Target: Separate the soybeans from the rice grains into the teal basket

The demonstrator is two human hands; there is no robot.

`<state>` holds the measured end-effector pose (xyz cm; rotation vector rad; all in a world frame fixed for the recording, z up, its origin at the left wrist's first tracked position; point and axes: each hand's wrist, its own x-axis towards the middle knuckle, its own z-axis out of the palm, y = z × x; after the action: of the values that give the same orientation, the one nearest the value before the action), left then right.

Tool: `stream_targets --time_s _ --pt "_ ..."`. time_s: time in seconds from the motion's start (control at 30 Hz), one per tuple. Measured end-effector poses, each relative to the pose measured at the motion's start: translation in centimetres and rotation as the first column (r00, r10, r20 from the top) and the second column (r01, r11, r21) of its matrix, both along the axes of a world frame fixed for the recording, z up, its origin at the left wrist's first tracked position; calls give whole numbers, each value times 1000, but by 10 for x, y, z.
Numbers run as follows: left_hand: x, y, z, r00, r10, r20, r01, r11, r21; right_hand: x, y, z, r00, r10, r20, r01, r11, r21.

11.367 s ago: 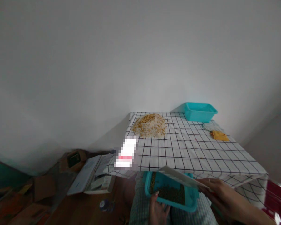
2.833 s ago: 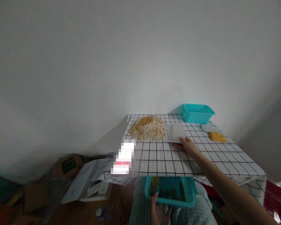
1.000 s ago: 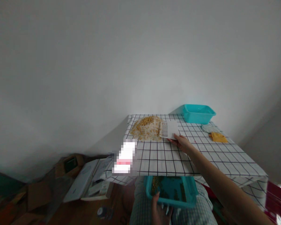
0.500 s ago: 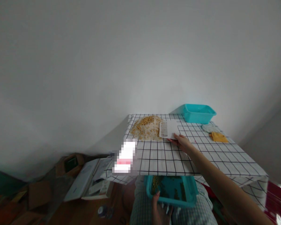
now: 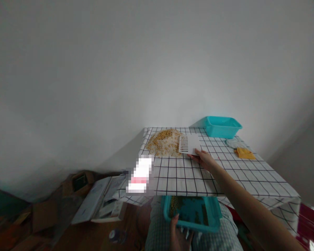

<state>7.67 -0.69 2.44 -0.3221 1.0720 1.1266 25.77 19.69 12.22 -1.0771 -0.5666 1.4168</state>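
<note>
My right hand (image 5: 202, 158) grips a flat white slotted scoop (image 5: 193, 144) by its near right edge. The scoop's slotted end touches the right side of a spread heap of pale grains mixed with yellow beans (image 5: 166, 142) on the table. Down at my lap, my left hand (image 5: 178, 235) holds the front rim of a teal plastic basin (image 5: 192, 226), thumb over the edge and fingers beneath. Yellowish beans (image 5: 174, 204) lie in the basin's left end, and darker bits show along its bottom.
A second teal basin (image 5: 222, 127) stands at the table's back right. Near it lie a clear plastic piece (image 5: 234, 143) and a yellow cloth (image 5: 245, 153). A blurred bright rectangle (image 5: 140, 174) is at the left table edge. Cardboard boxes (image 5: 44, 214) sit on the floor at left.
The scoop and my right hand have shifted very slightly to the right. My left hand and the basin on my lap stay where they were.
</note>
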Motion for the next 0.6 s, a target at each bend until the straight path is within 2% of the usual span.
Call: stream_targets --time_s 0.2,0.37,0.6 --pt "-2 -1 3 1000 -11 7 11 1000 6 1 0 0 1000 12 2 -12 1000 11" --pt "-6 -2 3 996 -43 82 40 998 39 1 -1 0 1000 12 10 -12 1000 6" --pt "-7 -3 3 996 -52 75 49 998 44 -1 -6 4 1000 19 15 -20 1000 20"
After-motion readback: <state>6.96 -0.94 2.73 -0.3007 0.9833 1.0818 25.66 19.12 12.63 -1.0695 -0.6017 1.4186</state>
